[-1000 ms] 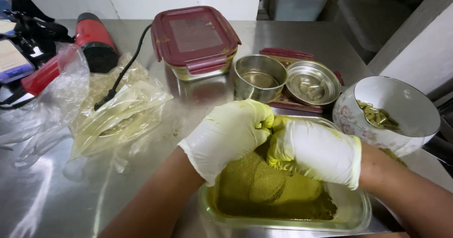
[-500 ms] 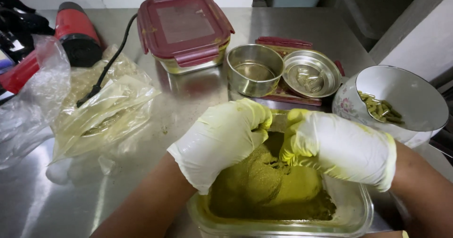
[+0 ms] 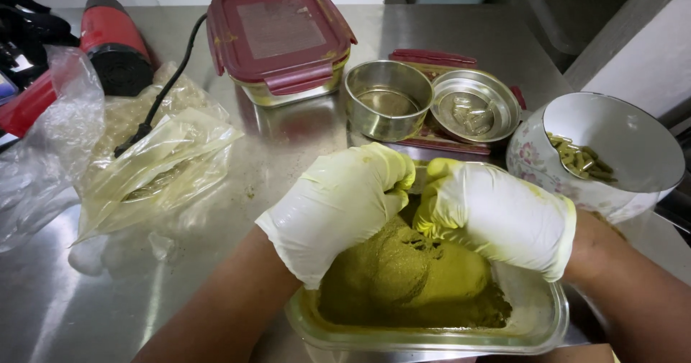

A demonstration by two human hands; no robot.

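Note:
Both my hands wear pale latex gloves stained yellow-green. My left hand [image 3: 338, 204] and my right hand [image 3: 497, 215] hover close together over a clear glass container [image 3: 540, 320] heaped with olive-green powder [image 3: 403, 273]. The fingertips of both hands curl inward and pinch something small between them just above the powder; the pinched item is hidden by the gloves. A white flowered bowl [image 3: 536, 154] holding several green capsules [image 3: 579, 158] stands just right of my right hand.
A lidded glass box with a maroon lid [image 3: 277, 28] stands at the back. Two small steel cups [image 3: 385, 100] [image 3: 471, 107] rest on a maroon lid. Crumpled plastic bags [image 3: 155, 165] lie at left beside a red-and-black heat tool [image 3: 111, 39] with a black cord.
The view has shifted slightly and moved closer. My hands stay together over the powder, with the fingertips pressing closer to each other.

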